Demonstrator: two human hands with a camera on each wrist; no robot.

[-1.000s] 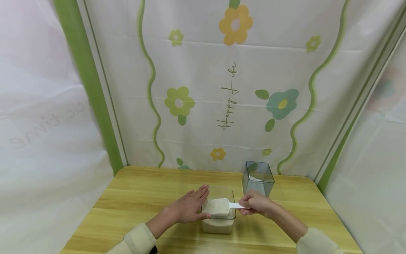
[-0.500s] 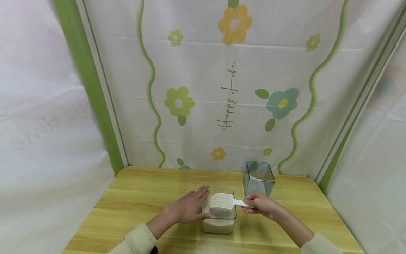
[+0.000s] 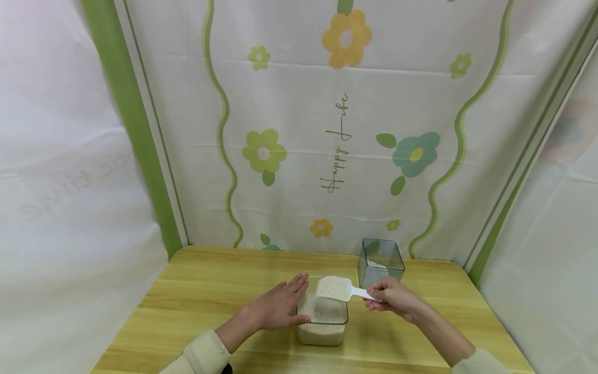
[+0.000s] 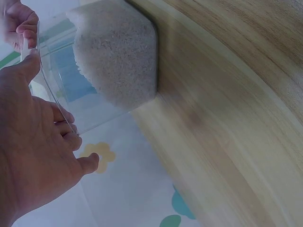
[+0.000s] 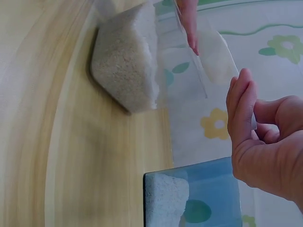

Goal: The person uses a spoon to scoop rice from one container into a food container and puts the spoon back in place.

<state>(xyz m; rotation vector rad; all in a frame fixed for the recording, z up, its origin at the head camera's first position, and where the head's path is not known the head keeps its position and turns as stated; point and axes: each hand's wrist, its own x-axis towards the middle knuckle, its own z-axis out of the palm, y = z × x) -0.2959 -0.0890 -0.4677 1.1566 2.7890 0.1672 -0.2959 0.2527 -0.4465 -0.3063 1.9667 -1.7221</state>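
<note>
My right hand (image 3: 392, 298) pinches the handle of a white scoop (image 3: 334, 289) heaped with pale grain that looks like rice. The scoop hangs above the rim of a clear square container (image 3: 322, 332). In the left wrist view, rice (image 4: 116, 54) fills the lower part of that container. My left hand (image 3: 280, 304) lies with fingers extended against the container's left rim, thumb at the near corner. In the right wrist view, the scoop's bowl (image 5: 215, 56) shows above the container's opening, partly behind the rim.
A blue-tinted square container (image 3: 380, 275) with white grainy contents (image 5: 165, 198) stands at the back right of the wooden table (image 3: 210, 280). A flower-printed curtain (image 3: 299, 104) hangs right behind the table, with more fabric at both sides.
The filled scoop has risen out of the clear container and shifted slightly right and away, along with my right hand. My left hand has stayed at the container's rim.
</note>
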